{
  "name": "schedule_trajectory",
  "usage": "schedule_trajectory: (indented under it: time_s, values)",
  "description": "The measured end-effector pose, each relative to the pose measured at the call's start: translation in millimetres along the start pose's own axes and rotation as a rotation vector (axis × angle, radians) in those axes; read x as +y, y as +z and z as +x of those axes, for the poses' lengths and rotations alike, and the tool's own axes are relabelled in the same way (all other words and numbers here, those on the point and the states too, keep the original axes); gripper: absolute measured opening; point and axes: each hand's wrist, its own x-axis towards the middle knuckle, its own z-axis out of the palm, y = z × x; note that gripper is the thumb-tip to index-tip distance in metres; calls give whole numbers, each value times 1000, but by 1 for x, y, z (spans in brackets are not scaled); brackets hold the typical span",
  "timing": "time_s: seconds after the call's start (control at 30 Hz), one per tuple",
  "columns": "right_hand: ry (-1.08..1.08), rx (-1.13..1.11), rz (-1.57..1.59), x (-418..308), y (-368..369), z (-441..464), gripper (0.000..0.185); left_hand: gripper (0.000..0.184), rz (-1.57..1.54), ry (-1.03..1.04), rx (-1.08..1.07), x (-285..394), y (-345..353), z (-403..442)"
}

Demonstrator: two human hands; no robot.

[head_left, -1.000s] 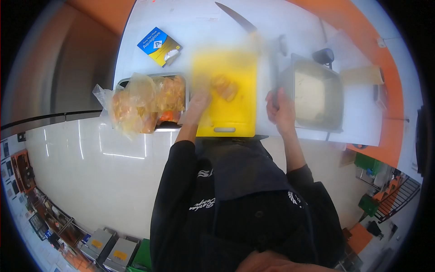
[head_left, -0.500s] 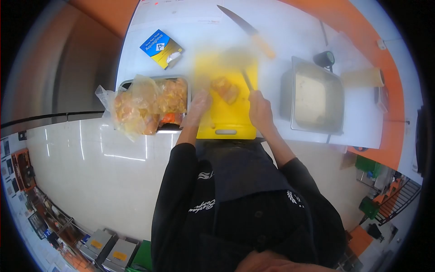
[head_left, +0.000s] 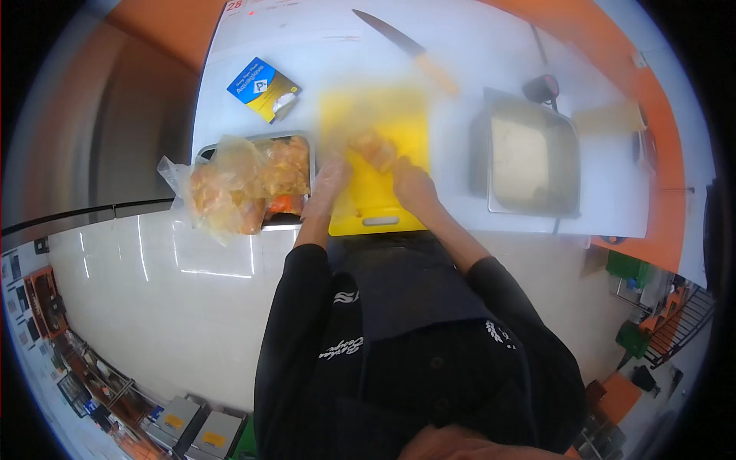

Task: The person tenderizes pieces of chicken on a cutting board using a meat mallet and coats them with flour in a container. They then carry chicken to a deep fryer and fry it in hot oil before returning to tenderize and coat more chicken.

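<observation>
A piece of raw meat (head_left: 372, 150) lies on the yellow cutting board (head_left: 383, 201), its outline softened by haze. My left hand (head_left: 331, 178), in a clear plastic glove, rests at the board's left edge beside the meat; its fingers are too blurred to read. My right hand (head_left: 414, 186) is closed over the right side of the board, close to the meat. It grips a thin-handled metal tool, which is now mostly hidden or smeared; its head cannot be made out.
Left of the board, a metal tray (head_left: 312, 146) carries a plastic bag of meat (head_left: 222, 188). A blue-yellow glove box (head_left: 263, 88) and a knife (head_left: 406, 44) lie farther back. To the right stand a deep metal pan (head_left: 484, 153) and a dark round device (head_left: 541, 89).
My right hand has moved left and slightly down, closer to the meat. The tool's handle, visible before above that hand, no longer shows clearly. My left hand stays by the board's left edge.
</observation>
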Motion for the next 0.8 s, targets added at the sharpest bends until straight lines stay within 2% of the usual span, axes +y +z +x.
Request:
schedule_trajectory:
  time_s: [0.03,0.07,0.1,0.23,0.27,0.3,0.37,0.43,0.5,0.57,0.6,0.67,0.8]
  values:
    - [21,-106,-53,3,10,6,36,1,145,52,-6,0,0,1]
    - [45,-215,-102,7,18,9,35,8,290,106,-5,0,1,3]
    - [53,-181,-94,6,17,14,35,8,-68,-39,-68,-9,-5,7]
    - [57,-58,39,-14,-28,12,37,69,-1520,-629,-316,-34,-26,13]
    - [55,-30,100,-16,-37,2,38,44,-1233,-489,-231,-31,-27,7]
    - [125,-113,55,-13,-36,-5,38,20,-946,-346,-144,-27,-27,3]
    - [279,-273,-34,-1,-28,-23,40,8,-873,-223,-199,-18,-27,0]
    - [280,-294,-24,13,-19,-45,37,11,-1276,-263,-495,-58,-54,19]
    - [280,-324,-31,15,-24,-56,37,41,-1315,-371,-447,-74,-68,28]
    - [312,-361,-54,11,-38,-67,39,59,-1374,-463,-307,-77,-79,35]
    - [319,-392,-54,9,-47,-69,40,58,-1403,-508,-188,-79,-82,40]
    - [339,-460,-46,5,-60,-77,44,60,-1401,-509,-170,-84,-89,49]
    - [411,-438,65,18,-66,-98,41,63,-1331,-416,-523,-122,-121,95]
